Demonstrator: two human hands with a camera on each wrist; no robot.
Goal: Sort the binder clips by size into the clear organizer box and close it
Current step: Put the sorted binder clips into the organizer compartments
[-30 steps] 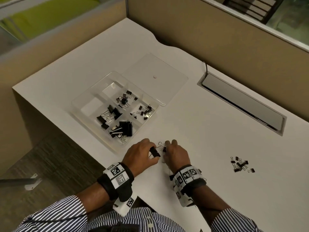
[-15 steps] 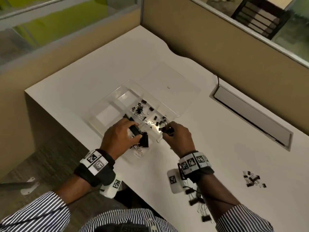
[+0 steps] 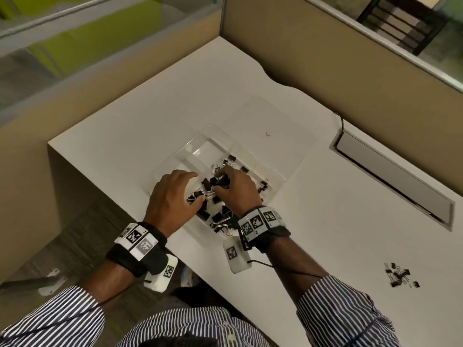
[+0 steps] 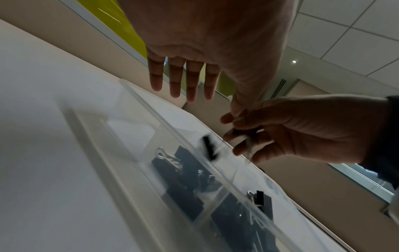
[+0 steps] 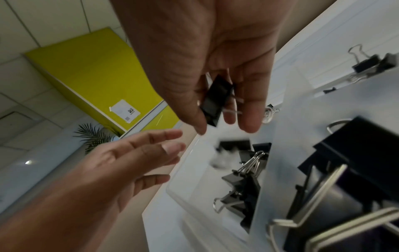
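Both hands hover over the organizer box [image 3: 253, 151], left hand [image 3: 172, 196] splayed empty, right hand [image 3: 235, 189] pinching a binder clip [image 5: 215, 100] to drop.

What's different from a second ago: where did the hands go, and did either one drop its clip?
Both hands moved from the desk in front of the box to over its compartments. The left hand let go of its clip and is now spread, holding nothing. The right hand still pinches a black binder clip above the box. The lid lies open as before, and the small clip pile on the desk is untouched.
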